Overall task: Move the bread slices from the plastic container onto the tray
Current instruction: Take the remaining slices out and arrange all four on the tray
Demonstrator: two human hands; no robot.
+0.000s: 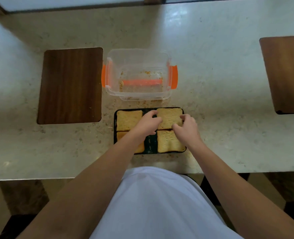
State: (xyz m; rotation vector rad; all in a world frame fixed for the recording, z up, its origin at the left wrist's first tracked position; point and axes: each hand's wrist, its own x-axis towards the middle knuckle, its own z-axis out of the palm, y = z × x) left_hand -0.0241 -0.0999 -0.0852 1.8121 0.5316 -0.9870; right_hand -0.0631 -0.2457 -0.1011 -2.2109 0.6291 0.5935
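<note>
A black tray lies on the counter in front of me with several bread slices on it. The far-right slice sits between my hands. My left hand touches its left edge and my right hand pinches its right edge. Another slice lies at the far left, one at the near right, and my left forearm partly covers the near-left slice. Behind the tray stands the clear plastic container with orange clips, holding only crumbs.
A dark wooden board lies left of the container. Another wooden board sits at the far right. Crumbs are scattered on the counter between container and tray. The counter's front edge runs just below the tray.
</note>
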